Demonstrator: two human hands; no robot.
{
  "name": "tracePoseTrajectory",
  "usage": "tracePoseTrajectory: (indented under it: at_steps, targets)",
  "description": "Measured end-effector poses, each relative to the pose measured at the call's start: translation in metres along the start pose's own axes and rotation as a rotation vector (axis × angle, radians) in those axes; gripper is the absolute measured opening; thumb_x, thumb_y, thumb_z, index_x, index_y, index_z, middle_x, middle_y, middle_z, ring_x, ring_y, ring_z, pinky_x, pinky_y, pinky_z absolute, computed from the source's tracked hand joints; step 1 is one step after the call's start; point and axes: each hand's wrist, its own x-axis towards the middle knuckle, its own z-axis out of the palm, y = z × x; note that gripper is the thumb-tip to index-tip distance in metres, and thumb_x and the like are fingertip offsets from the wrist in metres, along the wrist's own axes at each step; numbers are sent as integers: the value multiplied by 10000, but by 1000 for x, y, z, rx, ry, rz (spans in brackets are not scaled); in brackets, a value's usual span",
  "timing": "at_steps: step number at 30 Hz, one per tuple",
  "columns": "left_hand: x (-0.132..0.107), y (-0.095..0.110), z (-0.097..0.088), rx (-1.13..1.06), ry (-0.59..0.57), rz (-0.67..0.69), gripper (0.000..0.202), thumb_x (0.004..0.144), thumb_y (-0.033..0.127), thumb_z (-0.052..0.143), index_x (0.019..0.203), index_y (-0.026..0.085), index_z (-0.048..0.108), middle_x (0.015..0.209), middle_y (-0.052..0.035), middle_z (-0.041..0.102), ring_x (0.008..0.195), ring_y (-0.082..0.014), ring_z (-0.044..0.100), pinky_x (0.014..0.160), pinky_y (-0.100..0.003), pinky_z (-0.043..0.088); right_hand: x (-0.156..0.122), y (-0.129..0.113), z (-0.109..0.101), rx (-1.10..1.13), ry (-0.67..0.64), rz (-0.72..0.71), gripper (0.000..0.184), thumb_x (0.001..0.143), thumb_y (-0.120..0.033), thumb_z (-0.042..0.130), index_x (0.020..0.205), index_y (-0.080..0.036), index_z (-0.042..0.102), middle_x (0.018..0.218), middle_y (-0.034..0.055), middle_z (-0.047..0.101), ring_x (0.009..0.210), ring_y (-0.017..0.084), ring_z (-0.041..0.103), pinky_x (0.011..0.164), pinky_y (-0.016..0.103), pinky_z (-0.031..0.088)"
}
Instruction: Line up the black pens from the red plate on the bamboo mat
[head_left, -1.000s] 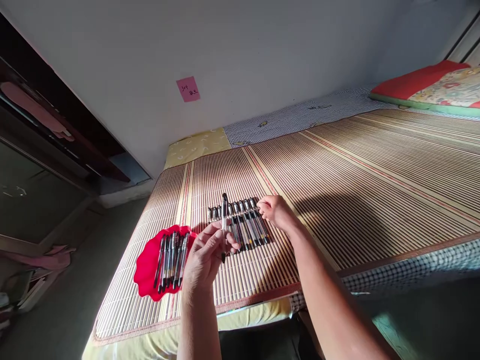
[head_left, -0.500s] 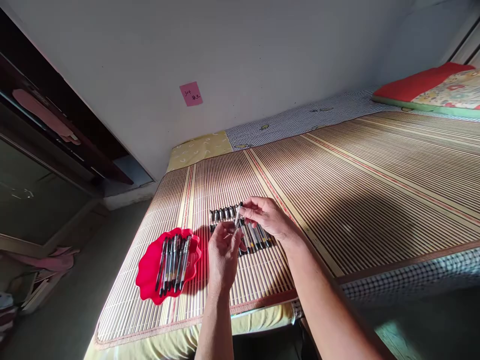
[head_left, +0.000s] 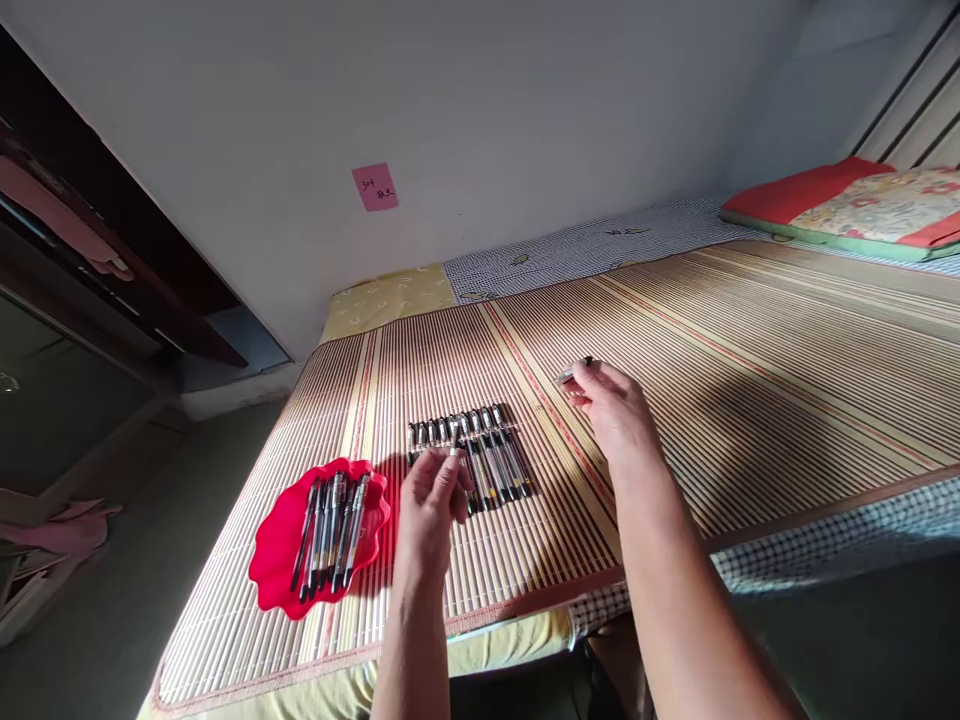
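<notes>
My left hand [head_left: 433,490] is closed round a pen [head_left: 455,438], whose upper end sticks out above the thumb; the fingers hide the rest. Off to the right, my right hand [head_left: 609,395] pinches a short clear piece with a black end, which looks like a pen cap [head_left: 567,376]. Behind and beside my left hand, a row of pens [head_left: 495,465] lies side by side on the bamboo mat [head_left: 570,510], with dark pieces along its far end. A red scalloped plate [head_left: 274,545] to the left carries several more pens [head_left: 330,535].
The mat covers a bed against a white wall [head_left: 540,120] bearing a pink note [head_left: 375,187]. Folded red and floral bedding [head_left: 840,205] lies at the far right. The bed's front edge [head_left: 517,610] runs close before me, and floor [head_left: 217,480] shows on the left.
My hands, together at one pen before, are now apart. My right hand has moved right with the cap-like piece, while my left keeps the pen near the row. The view has shifted slightly.
</notes>
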Motion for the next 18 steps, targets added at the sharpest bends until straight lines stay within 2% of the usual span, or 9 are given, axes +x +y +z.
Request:
tracePoseTrajectory:
  at_steps: [2, 4, 7, 10, 14, 18]
  targets:
    - [4, 3, -4, -47, 78, 11, 383, 791, 480, 845, 876, 174, 632, 659, 38, 608, 427, -32, 412, 399, -155, 281, 8, 6, -6, -103, -118, 10, 446, 786, -591, 787, 900, -169, 698, 926, 100, 760, 786, 184, 712, 623, 253, 542]
    - [7, 6, -7, -62, 103, 11, 390, 772, 474, 855, 866, 174, 625, 653, 42, 604, 423, -31, 416, 398, -155, 266, 16, 16, 0, -259, -238, 39, 378, 825, -505, 783, 914, -147, 699, 907, 102, 762, 742, 169, 709, 607, 247, 545]
    - [7, 8, -7, -60, 81, 14, 378, 775, 459, 853, 855, 171, 622, 643, 39, 597, 439, -35, 424, 409, -157, 255, 31, 35, 21, -582, -326, 96, 179, 915, -305, 704, 919, -129, 677, 884, 84, 761, 679, 128, 697, 609, 217, 535]
    - [7, 6, -8, -67, 79, 3, 364, 792, 454, 844, 867, 173, 626, 647, 36, 600, 456, -39, 427, 422, -160, 267, 47, 50, 43, -748, -401, 135, 63, 900, -184, 688, 881, -124, 690, 782, 54, 749, 617, 121, 678, 577, 205, 500]
    - [8, 5, -9, -66, 75, -19, 366, 795, 462, 843, 866, 173, 631, 649, 33, 603, 467, -43, 435, 434, -161, 278, 58, 61, 60, -869, -482, 151, 71, 882, -147, 687, 832, -116, 726, 649, 19, 697, 557, 130, 654, 555, 214, 469]
    - [10, 6, -11, -67, 71, -17, 399, 769, 482, 858, 851, 164, 629, 641, 29, 602, 462, -42, 431, 433, -163, 267, 62, 64, 60, -986, -526, 129, 113, 886, -126, 659, 882, -95, 768, 707, 44, 722, 627, 152, 687, 589, 229, 477]
